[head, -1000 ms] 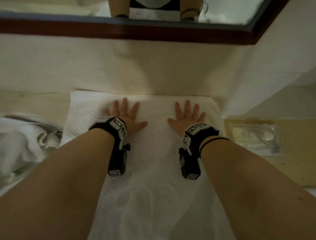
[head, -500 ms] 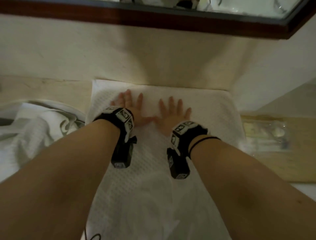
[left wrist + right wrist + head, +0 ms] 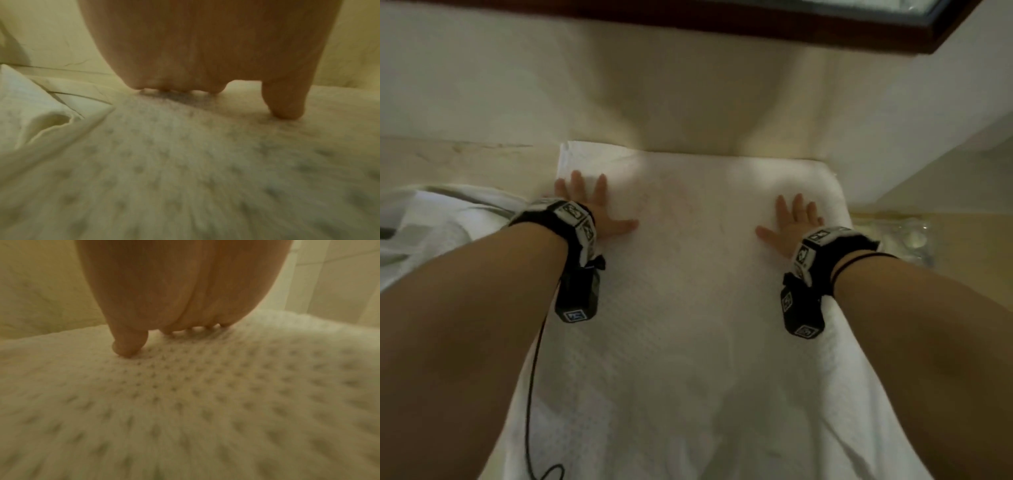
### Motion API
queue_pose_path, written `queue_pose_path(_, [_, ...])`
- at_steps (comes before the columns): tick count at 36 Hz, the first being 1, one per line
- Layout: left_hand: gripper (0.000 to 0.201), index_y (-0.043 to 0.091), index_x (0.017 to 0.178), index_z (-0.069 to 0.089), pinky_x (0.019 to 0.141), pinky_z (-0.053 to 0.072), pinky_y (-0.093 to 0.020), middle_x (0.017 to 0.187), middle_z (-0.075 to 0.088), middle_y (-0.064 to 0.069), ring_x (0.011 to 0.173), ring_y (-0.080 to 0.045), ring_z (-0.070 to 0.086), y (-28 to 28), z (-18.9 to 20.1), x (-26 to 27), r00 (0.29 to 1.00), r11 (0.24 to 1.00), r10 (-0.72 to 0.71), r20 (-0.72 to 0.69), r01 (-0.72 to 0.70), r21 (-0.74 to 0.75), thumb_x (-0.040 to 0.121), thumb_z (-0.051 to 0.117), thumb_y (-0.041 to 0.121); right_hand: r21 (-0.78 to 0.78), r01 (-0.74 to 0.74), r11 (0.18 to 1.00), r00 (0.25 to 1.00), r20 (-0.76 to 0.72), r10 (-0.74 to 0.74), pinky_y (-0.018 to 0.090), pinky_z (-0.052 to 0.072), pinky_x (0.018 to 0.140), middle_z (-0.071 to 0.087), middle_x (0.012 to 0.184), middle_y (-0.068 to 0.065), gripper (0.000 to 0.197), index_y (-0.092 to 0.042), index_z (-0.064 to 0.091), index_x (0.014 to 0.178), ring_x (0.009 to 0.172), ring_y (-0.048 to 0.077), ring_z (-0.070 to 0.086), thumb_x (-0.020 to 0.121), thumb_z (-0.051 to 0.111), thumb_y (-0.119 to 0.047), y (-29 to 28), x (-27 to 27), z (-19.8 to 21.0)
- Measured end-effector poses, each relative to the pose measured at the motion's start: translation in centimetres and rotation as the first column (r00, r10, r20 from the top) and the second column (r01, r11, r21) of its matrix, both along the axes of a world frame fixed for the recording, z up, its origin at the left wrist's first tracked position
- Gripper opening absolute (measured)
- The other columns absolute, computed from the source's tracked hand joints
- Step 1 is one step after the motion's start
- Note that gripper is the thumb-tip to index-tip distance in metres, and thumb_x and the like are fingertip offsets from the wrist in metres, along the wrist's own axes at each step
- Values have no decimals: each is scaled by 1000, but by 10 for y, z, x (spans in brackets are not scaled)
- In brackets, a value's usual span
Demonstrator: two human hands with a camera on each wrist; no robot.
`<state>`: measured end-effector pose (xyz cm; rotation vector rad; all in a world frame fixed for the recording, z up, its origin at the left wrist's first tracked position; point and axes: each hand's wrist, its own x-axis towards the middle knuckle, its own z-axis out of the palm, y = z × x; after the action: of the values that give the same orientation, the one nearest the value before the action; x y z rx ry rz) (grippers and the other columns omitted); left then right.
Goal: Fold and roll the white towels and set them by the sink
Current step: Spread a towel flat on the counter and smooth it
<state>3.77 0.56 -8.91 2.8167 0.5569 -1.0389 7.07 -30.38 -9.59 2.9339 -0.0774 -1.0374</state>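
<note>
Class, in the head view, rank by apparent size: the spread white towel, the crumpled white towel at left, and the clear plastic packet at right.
1. spread white towel
2. crumpled white towel, partly cut off by the frame
3. clear plastic packet

Lighting is dim and warm-toned, brightest on the towel's (image 3: 698,274) far end. Both forearms are in shadow in the head view. Wrist views show radial blur towards the edges and soft focus throughout.

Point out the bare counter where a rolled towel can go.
Bare strip of counter between the wall and the crumpled towel, left of the flat towel. Crowded: both hands, left hand, right hand, cover the middle; a plastic packet sits right.
</note>
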Motion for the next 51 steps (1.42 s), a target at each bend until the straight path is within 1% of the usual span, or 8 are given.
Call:
queue_pose_path(7, [99,31,145,-24,115,-7,-52,151,-33,-7,141,-34,-24,-56,9,-57,979,978,-201,-30,198,-66,81,37,75,107,-252,962,966,-36,257,53,-5,116,-29,154,0,84,-34,-15,148,143,29,-22,89,35,-66,45,-84,0])
queue_pose_path(14, [90,36,146,-21,114,-11,-51,151,-34,-1,141,-32,-25,-86,-16,-99,951,949,-307,-25,304,-83,83,30,76,35,-82,996,996,-38,84,50,-6,117,-27,155,-2,71,-34,-16,148,144,26,-21,94,21,-63,21,-109,-12])
queue_pose_path(21, [93,35,145,-22,115,-6,-52,152,-33,-2,142,-32,-23,-63,-11,-123,985,985,-172,-29,171,-15,80,28,79,17,85,996,996,-3,-85,44,-5,118,-26,155,5,69,-26,-15,149,144,29,-19,98,23,-52,-27,-134,-8])
queue_pose_path(28, [67,31,148,-16,116,-12,-44,153,-30,-4,142,-26,-24,-97,-13,-189,978,977,-205,24,206,-52,97,21,54,96,-173,980,979,-88,181,52,-11,115,-33,152,-3,80,-33,-19,147,141,26,-27,90,26,-67,4,-194,-9])
queue_pose_path(35, [90,33,146,-19,116,-8,-46,152,-33,-4,142,-29,-23,-79,-17,-233,996,996,-78,43,76,36,84,32,74,-5,-17,1000,992,-126,16,46,-5,117,-30,153,1,84,-28,-20,147,143,31,-21,90,26,-68,-80,-217,6])
queue_pose_path(39, [106,31,146,-21,115,-2,-54,152,-31,-8,143,-34,-18,-87,-13,-255,999,995,-52,15,50,91,73,37,83,-5,-55,998,994,-98,54,50,-2,117,-29,154,6,84,-27,-20,147,143,33,-19,90,26,-68,-79,-225,6])
queue_pose_path(43, [101,32,146,-21,112,-1,-60,152,-33,-7,142,-34,-21,-116,-12,-271,999,999,-26,-25,27,34,76,31,82,93,-142,985,985,-86,151,58,-5,112,-30,154,1,88,-34,-18,147,142,36,-22,85,31,-73,-37,-256,-3])
queue_pose_path(51, [105,32,143,-29,115,-4,-56,148,-39,-9,140,-36,-25,-128,-16,-290,988,995,-97,-119,98,5,74,32,84,46,-214,976,964,-150,219,60,-5,111,-36,151,-4,96,-38,-23,144,140,33,-27,80,37,-77,-67,-251,1])
